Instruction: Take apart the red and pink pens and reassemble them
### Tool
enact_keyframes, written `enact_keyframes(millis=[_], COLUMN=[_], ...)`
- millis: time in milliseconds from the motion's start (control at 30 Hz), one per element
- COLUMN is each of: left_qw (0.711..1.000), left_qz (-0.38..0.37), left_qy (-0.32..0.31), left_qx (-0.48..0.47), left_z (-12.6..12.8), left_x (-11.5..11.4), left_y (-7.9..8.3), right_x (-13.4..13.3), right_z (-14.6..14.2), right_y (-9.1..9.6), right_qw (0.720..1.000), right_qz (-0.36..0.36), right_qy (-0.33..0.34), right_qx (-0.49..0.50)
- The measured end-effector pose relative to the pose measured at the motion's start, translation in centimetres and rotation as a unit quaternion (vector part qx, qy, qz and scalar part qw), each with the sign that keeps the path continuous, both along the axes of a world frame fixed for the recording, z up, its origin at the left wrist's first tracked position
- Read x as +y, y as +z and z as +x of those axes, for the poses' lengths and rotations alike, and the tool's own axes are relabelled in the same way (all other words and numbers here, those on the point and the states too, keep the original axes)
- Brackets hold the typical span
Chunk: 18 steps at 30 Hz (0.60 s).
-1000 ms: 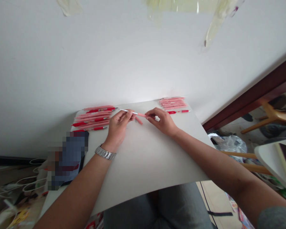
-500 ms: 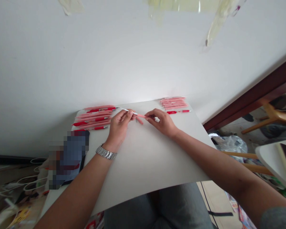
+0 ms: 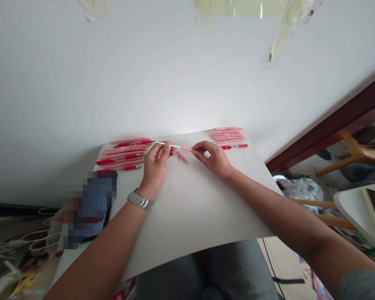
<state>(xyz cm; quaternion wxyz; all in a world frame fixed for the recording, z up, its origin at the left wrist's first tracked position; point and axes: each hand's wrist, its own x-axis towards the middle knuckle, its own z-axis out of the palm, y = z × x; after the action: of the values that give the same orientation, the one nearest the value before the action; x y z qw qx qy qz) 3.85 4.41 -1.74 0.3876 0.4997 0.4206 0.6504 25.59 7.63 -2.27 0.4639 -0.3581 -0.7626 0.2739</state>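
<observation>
Head view, and just the one: looking down on a white table (image 3: 190, 204), with a thin white refill (image 3: 176, 146) and a pink barrel (image 3: 186, 148) end to end between two hands, over the far part of the tabletop. Left hand (image 3: 156, 158): thumb and fingertips pinched on the refill, other fingers curled. Right hand (image 3: 211, 158): thumb and index pinched on the barrel's outer end, palm arched. Can't tell about any overlap at the join.

To do this bit well: keep both parts in one straight line, pinch lightly, work only lengthwise, no sideways push. Probably easy to bend something this thin, so better to grip close to the join.

Direction-wise: long axis mostly side to side, slightly sloped, left end a bit nearer the wall (image 3: 175, 83). Narrow tip pointing left, toward the left-hand pens (image 3: 123, 152). Loose pink piece (image 3: 182, 157) lying just on the near side, tilted.
</observation>
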Motion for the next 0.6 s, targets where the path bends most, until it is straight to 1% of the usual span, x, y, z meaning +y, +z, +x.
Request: enact_keyframes(millis=[133,233,367,600], left_qw=[0.999,0.997,0.996,0.998], left_qz=[-0.006,-0.004,0.008,0.004], left_qy=[0.024,0.039,0.056,0.041], left_qx=[-0.043,-0.07,-0.071,-0.056], left_z=[-0.05,-0.05,-0.05,0.05], left_x=[0.23,0.38,0.35,0.2], left_y=[-0.14,-0.14,-0.04,-0.06], right_x=[0.01,-0.05,-0.07,0.04], right_z=[0.14,0.14,0.19,0.38], right_y=[0.14,0.23,0.2,0.35], right_qw=[1.0,0.999,0.996,0.986], right_qz=[-0.02,-0.042,-0.065,-0.106], right_qy=[-0.017,-0.009,0.01,0.051], right_qx=[-0.004,0.015,0.063,0.115])
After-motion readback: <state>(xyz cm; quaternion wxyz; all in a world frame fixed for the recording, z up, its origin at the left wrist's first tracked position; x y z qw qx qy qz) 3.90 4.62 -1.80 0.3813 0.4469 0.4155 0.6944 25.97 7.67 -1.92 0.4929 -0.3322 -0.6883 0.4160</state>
